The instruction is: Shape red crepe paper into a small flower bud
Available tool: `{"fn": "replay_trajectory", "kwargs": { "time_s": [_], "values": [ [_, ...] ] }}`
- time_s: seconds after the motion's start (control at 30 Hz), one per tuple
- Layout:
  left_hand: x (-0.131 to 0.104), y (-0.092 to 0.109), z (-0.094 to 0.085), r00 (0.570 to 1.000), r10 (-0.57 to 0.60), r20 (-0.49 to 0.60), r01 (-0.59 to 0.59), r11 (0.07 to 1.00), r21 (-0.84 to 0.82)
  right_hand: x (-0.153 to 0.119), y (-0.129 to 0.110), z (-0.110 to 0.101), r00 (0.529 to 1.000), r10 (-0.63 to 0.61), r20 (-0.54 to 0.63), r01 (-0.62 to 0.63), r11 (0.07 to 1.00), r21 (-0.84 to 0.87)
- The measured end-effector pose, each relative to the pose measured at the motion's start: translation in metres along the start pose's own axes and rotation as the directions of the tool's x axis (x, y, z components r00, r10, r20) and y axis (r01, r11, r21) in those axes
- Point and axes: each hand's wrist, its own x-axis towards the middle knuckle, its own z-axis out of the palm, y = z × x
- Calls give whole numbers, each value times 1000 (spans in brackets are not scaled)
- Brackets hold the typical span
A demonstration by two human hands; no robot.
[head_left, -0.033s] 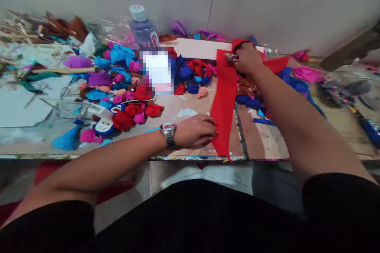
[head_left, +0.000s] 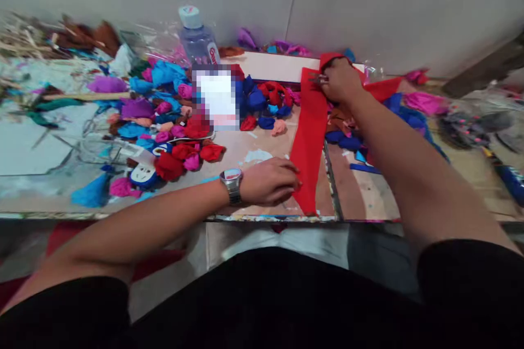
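Observation:
A long red strip of crepe-like material (head_left: 311, 136) runs from the back of the table to its front edge. My left hand (head_left: 272, 181), with a watch on its wrist, lies at the strip's lower left side, fingers bent together and their tips on its edge. Farther back, my right hand (head_left: 341, 80) is closed around a small metal tool (head_left: 316, 79), whose tips lie over the strip's upper end. The tool's handles are hidden in the palm. More red material (head_left: 382, 89) shows behind and right of that hand.
A clear bottle (head_left: 198, 41) stands behind a blurred bright rectangle (head_left: 219, 99). Crumpled coloured pieces (head_left: 170, 114) heap up on the left and around the right forearm. A white power strip (head_left: 143, 173) lies left of my left hand. The table's front edge (head_left: 262, 218) runs below.
The red strip's lower end has drawn slightly back from the table's front edge, and its upper left corner has shifted a little right. Both hands have stayed almost in place.

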Motion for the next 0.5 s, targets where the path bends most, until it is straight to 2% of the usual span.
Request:
{"fn": "replay_trajectory", "kwargs": {
  "time_s": [0.1, 0.17, 0.2, 0.3, 0.4, 0.5],
  "values": [
    [2, 9, -8, 992, -123, -8, 121, 985, -124, 1, -6, -6, 995, -98, 30, 99, 995, -16],
    [3, 13, -12, 965, -260, 32, 259, 930, -263, 2, -11, -11, 971, -236, 41, 238, 970, -48],
    [3, 15, -14, 947, -316, 53, 314, 878, -362, 4, -13, -12, 954, -293, 65, 297, 952, -77],
    [4, 19, -19, 893, -438, 101, 396, 662, -637, 10, -16, -14, 928, -334, 166, 352, 931, -94],
    [10, 28, -26, 875, -444, 192, 417, 491, -765, 19, -14, -13, 956, -221, 194, 243, 965, -99],
    [17, 40, -35, 892, -334, 305, 436, 461, -772, 23, -10, -17, 947, -262, 184, 278, 958, -67]
  ]
}}
